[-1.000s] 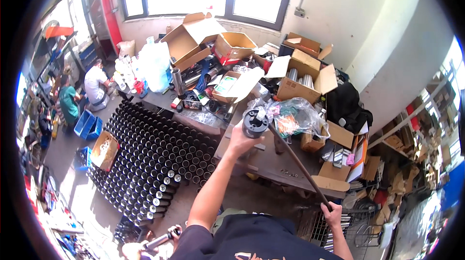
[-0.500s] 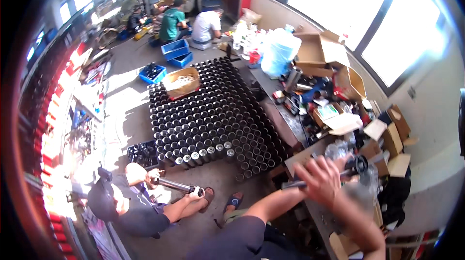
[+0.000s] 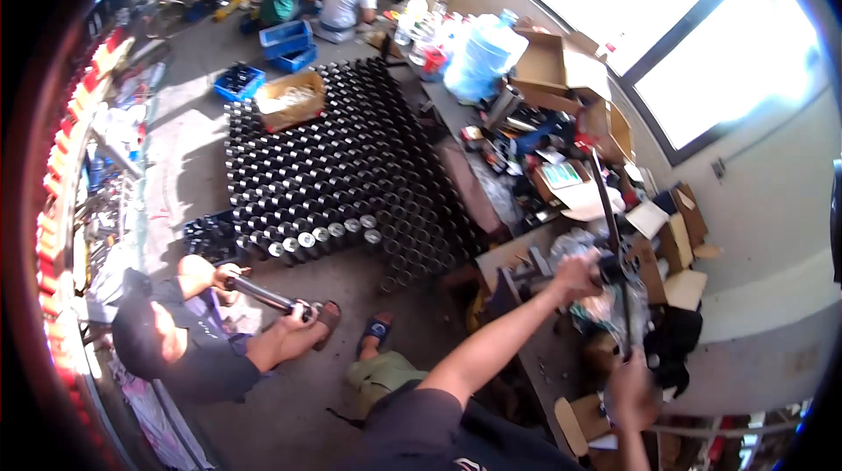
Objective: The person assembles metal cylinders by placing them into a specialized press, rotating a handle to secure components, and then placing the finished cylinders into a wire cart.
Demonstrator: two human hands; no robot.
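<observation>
My left hand (image 3: 577,276) reaches out over the bench, its fingers closed round a dark round part (image 3: 611,269). A long, thin dark bar (image 3: 603,195) runs past this part on both sides, one end pointing toward the window. Round the bar's near end is my right hand (image 3: 633,392), closed and somewhat blurred. Whether bar and round part are one tool, I cannot tell. A clear plastic bag (image 3: 574,247) lies just beyond my left hand.
Rows of upright black tubes (image 3: 342,164) cover the floor ahead, with a carton (image 3: 291,103) on them. At left a seated co-worker (image 3: 193,339) holds a metal tube (image 3: 263,294). Open cardboard boxes (image 3: 539,59) and a large blue water bottle (image 3: 482,59) crowd the bench.
My hands were close together, the left across the bar. Now they are apart, one at the round part, one at the bar's near end. The bar has swung lengthwise, and the view has shifted right.
</observation>
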